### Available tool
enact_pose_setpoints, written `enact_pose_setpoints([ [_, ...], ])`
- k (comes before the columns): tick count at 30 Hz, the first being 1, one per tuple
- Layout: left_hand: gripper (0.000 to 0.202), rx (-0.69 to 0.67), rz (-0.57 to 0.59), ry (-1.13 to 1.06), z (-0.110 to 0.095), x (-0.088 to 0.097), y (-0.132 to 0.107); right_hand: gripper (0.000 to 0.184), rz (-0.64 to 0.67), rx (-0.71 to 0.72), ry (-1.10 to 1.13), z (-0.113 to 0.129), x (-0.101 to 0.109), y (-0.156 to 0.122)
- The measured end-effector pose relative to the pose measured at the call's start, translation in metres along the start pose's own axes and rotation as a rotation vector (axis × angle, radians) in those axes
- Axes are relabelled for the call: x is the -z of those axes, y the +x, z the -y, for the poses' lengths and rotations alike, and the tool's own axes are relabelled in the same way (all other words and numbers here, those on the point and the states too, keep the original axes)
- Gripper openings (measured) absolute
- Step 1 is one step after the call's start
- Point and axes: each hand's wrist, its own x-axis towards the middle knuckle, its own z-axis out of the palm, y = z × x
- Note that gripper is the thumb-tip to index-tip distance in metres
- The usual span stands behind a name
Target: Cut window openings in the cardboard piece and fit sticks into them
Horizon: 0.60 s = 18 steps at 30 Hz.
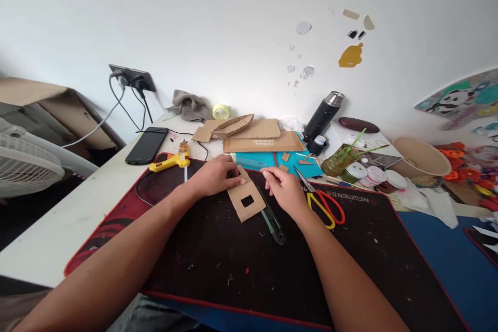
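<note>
My left hand (pixel 218 175) grips the upper part of a small cardboard piece (pixel 238 204), its thumb lying on top. The piece has a square hole cut near its lower end and lies on the dark mat. To its right, my right hand (pixel 287 190) is closed in a pinch, with thumb and forefinger together; whatever may be between the fingertips is too small to make out. A green utility knife (pixel 274 224) lies partly under the cardboard's right edge. Scissors with yellow and red handles (pixel 327 208) rest beside my right wrist. Behind both hands is a blue ruler (pixel 251 163).
A yellow glue gun (pixel 170 164) and black phone (pixel 147 145) lie on the left. Cardboard pieces (pixel 264 143) are stacked at the back, near a black flask (pixel 323 114). Paint jars (pixel 374 176) and a brush container (pixel 335 162) stand right. A fan (pixel 33 163) is far left.
</note>
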Motion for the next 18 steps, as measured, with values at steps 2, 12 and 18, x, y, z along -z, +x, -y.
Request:
enact_pose_setpoints([
  [2,0.042,0.007,-0.004,-0.006,0.0001,0.0001,0.0004,0.038,0.003,0.001,-0.003,0.0002,0.0001,-0.0003],
  [12,0.039,-0.018,-0.041,-0.032,0.0017,0.0003,0.0000,0.038,0.008,0.001,-0.019,0.0020,0.0008,-0.0002],
  [18,0.041,0.010,-0.072,-0.150,0.0018,0.0029,-0.0008,0.037,0.007,-0.006,-0.018,0.0017,0.0004,-0.0005],
])
